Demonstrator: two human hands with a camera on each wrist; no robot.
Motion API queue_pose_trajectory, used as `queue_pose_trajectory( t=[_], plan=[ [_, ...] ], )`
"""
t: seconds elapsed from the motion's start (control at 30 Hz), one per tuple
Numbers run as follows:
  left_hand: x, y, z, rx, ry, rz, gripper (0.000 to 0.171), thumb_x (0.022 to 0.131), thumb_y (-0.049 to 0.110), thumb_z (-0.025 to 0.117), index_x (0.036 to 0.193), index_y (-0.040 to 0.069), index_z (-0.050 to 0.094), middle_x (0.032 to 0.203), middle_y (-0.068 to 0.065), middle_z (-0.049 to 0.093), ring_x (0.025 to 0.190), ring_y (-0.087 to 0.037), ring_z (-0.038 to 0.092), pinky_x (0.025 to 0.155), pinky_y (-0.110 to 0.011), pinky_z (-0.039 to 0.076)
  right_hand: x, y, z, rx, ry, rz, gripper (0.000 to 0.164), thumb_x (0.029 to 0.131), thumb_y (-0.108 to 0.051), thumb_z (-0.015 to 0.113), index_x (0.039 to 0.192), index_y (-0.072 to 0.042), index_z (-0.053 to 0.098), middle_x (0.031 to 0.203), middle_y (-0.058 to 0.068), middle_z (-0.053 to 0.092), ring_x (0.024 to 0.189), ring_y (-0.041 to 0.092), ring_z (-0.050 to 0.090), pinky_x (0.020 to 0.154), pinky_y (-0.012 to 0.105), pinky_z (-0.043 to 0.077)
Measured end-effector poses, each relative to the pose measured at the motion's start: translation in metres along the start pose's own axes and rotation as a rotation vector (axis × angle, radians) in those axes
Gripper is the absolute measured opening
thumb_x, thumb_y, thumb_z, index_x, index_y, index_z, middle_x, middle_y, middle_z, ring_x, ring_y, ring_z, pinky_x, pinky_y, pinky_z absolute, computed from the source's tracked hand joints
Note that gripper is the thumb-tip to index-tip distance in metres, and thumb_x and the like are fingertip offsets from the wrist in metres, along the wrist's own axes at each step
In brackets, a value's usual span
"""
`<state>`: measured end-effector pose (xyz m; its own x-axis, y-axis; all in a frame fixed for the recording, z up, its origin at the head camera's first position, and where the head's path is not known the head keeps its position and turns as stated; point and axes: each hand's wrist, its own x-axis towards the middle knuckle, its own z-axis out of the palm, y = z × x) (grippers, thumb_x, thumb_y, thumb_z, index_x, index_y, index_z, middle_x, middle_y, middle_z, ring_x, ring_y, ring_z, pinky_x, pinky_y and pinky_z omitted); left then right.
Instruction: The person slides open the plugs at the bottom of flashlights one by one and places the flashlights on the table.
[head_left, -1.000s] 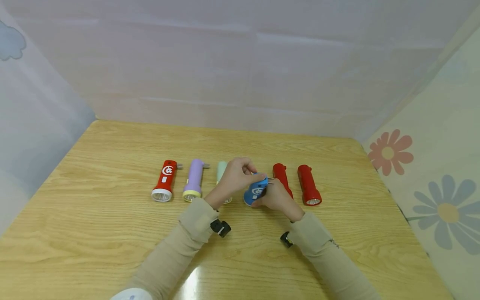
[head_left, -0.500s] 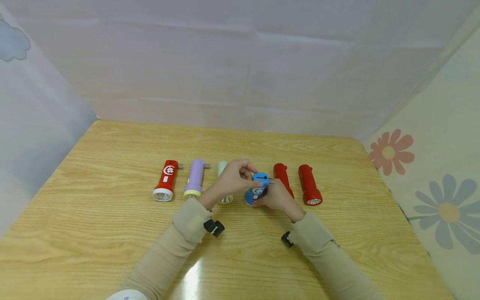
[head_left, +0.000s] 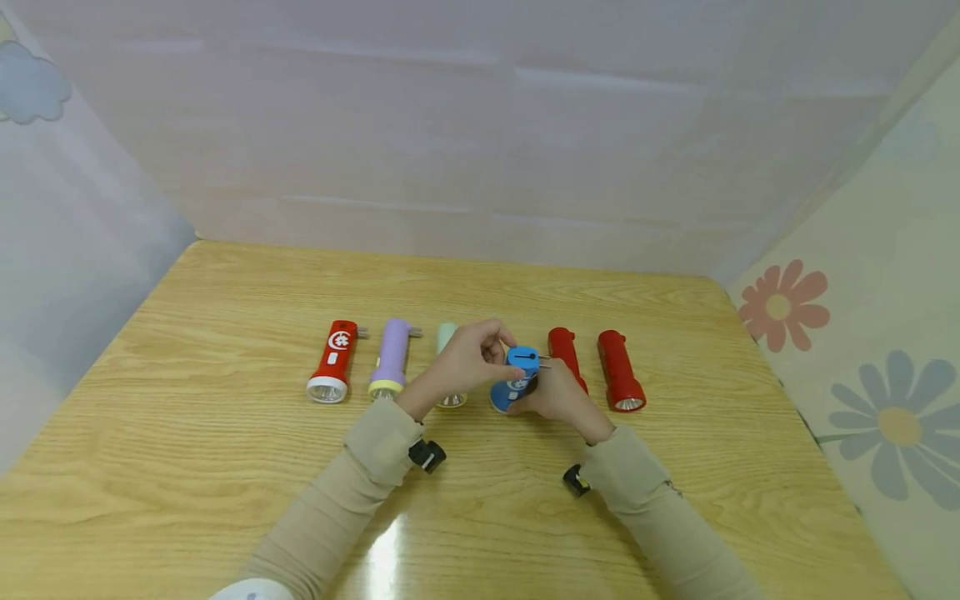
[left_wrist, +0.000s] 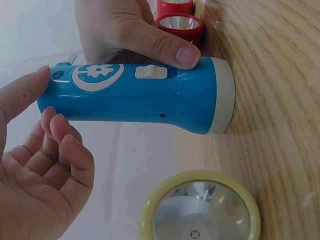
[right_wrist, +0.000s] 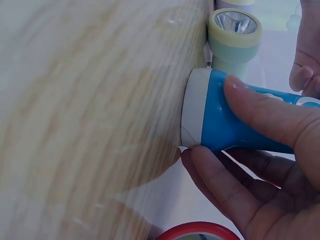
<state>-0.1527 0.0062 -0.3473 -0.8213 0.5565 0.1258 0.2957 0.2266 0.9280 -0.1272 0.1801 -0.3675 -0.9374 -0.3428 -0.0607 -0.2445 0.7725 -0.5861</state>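
Blue flashlight: I find it on the wooden surface's right of centre, between the hands — nearly upright, slightly tilted, lens end down. I cannot confirm whether its pale rim touches the wood.
Markings and fittings: white emblem and white slide switch on the side; metal prongs stick out near the top, to the right.
Left hand: thumb and fingers pinch the flashlight's top end; the gap is narrow, the other fingertips loosely curled.
Right hand: fingers wrapped round the lower body, thumb along the switch side, its tip just past the switch toward the lens.
Flashlights to the left: 3 lying down, lenses toward me — red with white rim, purple with yellow rim and mint green, the last partly hidden by the left hand.
Flashlights to the right: 2 lying down, the inner red flashlight partly behind the right hand, the outer red flashlight fully visible.
Person's sleeves: beige, with 1 black device visible at each wrist.
Right wall: printed flowers.
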Motion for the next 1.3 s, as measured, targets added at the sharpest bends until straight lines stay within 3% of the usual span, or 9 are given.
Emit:
queue_pose_trajectory(
  t=[0.33, 0.57, 0.87, 1.3],
  plan=[
    [0.0013, -0.0027, 0.0012, 0.014, 0.024, 0.012, 0.028, 0.077, 0.011, 0.073, 0.099, 0.003, 0.057, 0.066, -0.002, 0.054, 0.059, -0.012, 0.048, 0.055, -0.022, 0.041, 0.0002, 0.0017, -0.0039, 0.008, -0.031, 0.001, 0.057, 0.064, -0.015, 0.084, 0.111, 0.004, 0.057, 0.105, 0.015, 0.061, 0.095, 0.029, 0.057, 0.082, 0.04, 0.047],
    [0.0009, -0.0024, 0.0012, 0.007, 0.041, 0.021, 0.028, 0.077, 0.011, 0.073, 0.099, 0.003, 0.058, 0.066, -0.002, 0.053, 0.059, -0.012, 0.047, 0.055, -0.022, 0.041, -0.0017, 0.0031, -0.004, 0.046, -0.057, 0.041, 0.05, 0.065, -0.015, 0.083, 0.105, 0.004, 0.06, 0.091, 0.009, 0.064, 0.08, 0.023, 0.06, 0.069, 0.032, 0.05],
    [0.0024, -0.0022, 0.0015, -0.001, 0.09, -0.01, 0.026, 0.079, 0.013, 0.072, 0.099, 0.003, 0.06, 0.067, -0.003, 0.054, 0.06, -0.013, 0.047, 0.055, -0.022, 0.041, -0.0015, 0.0034, -0.0045, 0.089, -0.081, 0.082, 0.044, 0.068, -0.014, 0.081, 0.102, 0.004, 0.06, 0.089, 0.007, 0.063, 0.078, 0.021, 0.061, 0.068, 0.032, 0.051],
    [0.0052, -0.0042, 0.0017, 0.007, 0.162, -0.071, 0.026, 0.081, 0.014, 0.07, 0.102, 0.002, 0.061, 0.067, -0.002, 0.055, 0.057, -0.012, 0.045, 0.051, -0.022, 0.037, -0.0018, 0.0046, -0.0041, 0.112, -0.114, 0.067, 0.035, 0.073, -0.016, 0.077, 0.099, 0.002, 0.063, 0.08, 0.002, 0.063, 0.071, 0.015, 0.058, 0.063, 0.026, 0.048]
  ],
)
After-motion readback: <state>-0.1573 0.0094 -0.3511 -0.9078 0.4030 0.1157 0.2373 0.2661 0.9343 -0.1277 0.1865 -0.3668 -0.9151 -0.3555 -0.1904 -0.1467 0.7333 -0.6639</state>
